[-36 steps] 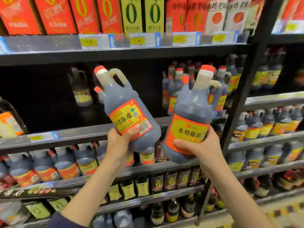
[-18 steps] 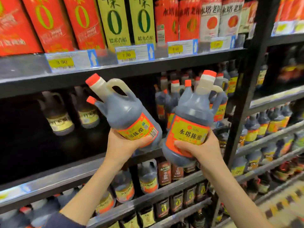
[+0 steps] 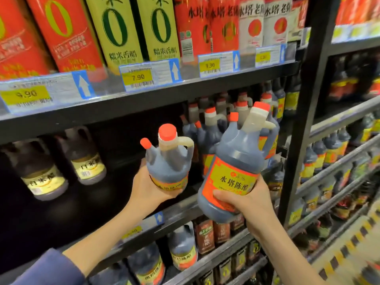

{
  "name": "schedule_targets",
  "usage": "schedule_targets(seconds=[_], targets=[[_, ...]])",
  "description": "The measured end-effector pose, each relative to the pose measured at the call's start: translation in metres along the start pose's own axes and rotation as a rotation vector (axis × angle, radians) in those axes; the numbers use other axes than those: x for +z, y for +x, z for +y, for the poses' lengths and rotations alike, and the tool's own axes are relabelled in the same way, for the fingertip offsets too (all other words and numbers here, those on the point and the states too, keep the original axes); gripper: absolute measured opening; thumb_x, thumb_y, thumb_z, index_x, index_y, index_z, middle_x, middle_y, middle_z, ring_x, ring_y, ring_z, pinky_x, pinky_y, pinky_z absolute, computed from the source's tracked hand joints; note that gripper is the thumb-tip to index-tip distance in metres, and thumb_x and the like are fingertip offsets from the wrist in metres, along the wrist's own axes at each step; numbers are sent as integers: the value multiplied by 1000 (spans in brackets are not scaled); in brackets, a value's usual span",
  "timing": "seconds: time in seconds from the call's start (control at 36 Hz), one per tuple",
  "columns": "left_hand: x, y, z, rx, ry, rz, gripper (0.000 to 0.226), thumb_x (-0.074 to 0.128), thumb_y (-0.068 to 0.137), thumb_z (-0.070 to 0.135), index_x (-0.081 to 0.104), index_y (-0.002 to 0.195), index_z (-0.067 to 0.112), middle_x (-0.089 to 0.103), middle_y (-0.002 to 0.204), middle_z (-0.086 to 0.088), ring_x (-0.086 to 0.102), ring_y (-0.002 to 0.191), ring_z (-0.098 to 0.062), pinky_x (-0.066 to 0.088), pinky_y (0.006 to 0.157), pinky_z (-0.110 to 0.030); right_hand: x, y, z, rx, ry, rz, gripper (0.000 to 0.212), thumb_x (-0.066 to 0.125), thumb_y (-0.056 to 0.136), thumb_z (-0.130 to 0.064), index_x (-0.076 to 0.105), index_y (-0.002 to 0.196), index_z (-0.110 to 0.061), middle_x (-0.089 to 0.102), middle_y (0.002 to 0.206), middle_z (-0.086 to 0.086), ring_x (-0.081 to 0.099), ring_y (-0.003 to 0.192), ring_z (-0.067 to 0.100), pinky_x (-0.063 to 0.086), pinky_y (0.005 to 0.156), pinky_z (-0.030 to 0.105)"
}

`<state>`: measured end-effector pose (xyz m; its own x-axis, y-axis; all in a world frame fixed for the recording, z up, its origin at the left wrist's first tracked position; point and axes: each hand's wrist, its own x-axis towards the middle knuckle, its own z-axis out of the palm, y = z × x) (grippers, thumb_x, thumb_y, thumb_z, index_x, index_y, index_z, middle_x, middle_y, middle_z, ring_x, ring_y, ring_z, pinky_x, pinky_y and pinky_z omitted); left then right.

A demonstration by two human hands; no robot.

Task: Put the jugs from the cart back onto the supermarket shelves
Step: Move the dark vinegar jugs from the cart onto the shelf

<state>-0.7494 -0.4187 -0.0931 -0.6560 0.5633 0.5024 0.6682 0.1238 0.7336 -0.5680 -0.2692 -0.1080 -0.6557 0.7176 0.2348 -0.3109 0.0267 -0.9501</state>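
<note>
My left hand (image 3: 150,190) is wrapped round the bottom of one dark jug (image 3: 168,161), thumb curled under its label and fingers up its far side, so the grip is clamped on that jug. It stands nearly upright in my palm, red cap at twelve o'clock, small spout cap toward eleven and handle out toward three, held in front of the dark opening of the middle shelf (image 3: 181,212), just above its front rail. I cannot tell whether its base touches the shelf. My right hand (image 3: 248,202) is clamped on a second jug (image 3: 236,167), thumb across the lower edge of its yellow-and-red label and fingers round the back. This one leans with its neck toward one o'clock and its label faces me. It sits at three o'clock of the first jug, close beside it but apart. Behind its neck, a row of like jugs (image 3: 207,136) stands on the same shelf. Toward nine o'clock of my left hand, two dark bottles with pale labels (image 3: 43,179) stand back in the shadow. At twelve o'clock, price tags (image 3: 141,76) line the upper rail beneath red and green cartons (image 3: 115,27).
</note>
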Motion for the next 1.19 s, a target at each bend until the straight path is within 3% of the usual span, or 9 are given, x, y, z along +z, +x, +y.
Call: schedule_targets(seconds=[0.08,0.14,0.31,0.42,0.61,0.75,0.89,1.14,1.19], targets=[[5,8,-4,-30,75,-29,86,74,44,57,59,115,11,67,93,13,61,90,11,47,69,-8,-1,11,3,-5,2,-16,99,88,27,-32,55,119,-13,72,101,4,71,88,16,57,69,28],[10,12,-8,-56,42,-17,89,77,42,55,56,116,12,67,96,12,60,90,13,45,67,-4,-2,19,5,-8,2,-23,99,88,27,-31,54,119,-12,72,101,5,71,89,17,57,70,29],[25,31,-26,-158,61,52,88,96,44,15,41,109,37,61,104,15,58,88,7,44,68,-6,-3,41,9,0,-7,-58,102,89,27,-31,52,120,-9,70,103,10,70,89,19,56,68,28],[36,40,-38,-228,64,66,90,96,41,20,42,113,31,60,105,9,60,96,-10,45,72,-17,-3,52,11,-5,-14,-52,100,88,24,-34,52,115,-15,70,101,6,70,90,18,56,70,31],[47,56,-62,-354,-69,159,111,91,23,51,52,123,19,68,113,-1,66,104,-19,53,90,-47,-4,64,17,11,-11,-77,99,88,23,-33,55,114,-12,71,101,9,70,88,20,56,70,32],[51,70,-78,-330,-50,115,112,94,29,56,52,125,17,68,116,-1,66,106,-17,54,88,-47,-4,68,15,17,-23,-100,98,87,24,-32,55,115,-12,71,99,6,71,88,18,57,69,28],[53,75,-90,-310,-17,88,110,93,32,58,53,125,14,68,114,-3,67,102,-15,57,84,-44,-3,70,15,33,-19,-100,102,87,23,-32,55,117,-11,71,102,9,70,90,22,58,77,41],[40,70,-92,-348,-37,-108,101,96,48,16,41,134,13,65,118,-5,64,108,-15,53,95,-42,-6,71,16,47,-47,-92,101,89,25,-32,55,118,-10,71,102,7,70,90,20,58,77,40],[39,70,-91,-341,-58,-120,102,95,46,18,43,133,12,66,117,-2,64,107,-12,52,95,-37,-6,72,16,47,-50,-87,101,89,25,-32,56,117,-9,71,101,8,71,90,21,58,78,42]])
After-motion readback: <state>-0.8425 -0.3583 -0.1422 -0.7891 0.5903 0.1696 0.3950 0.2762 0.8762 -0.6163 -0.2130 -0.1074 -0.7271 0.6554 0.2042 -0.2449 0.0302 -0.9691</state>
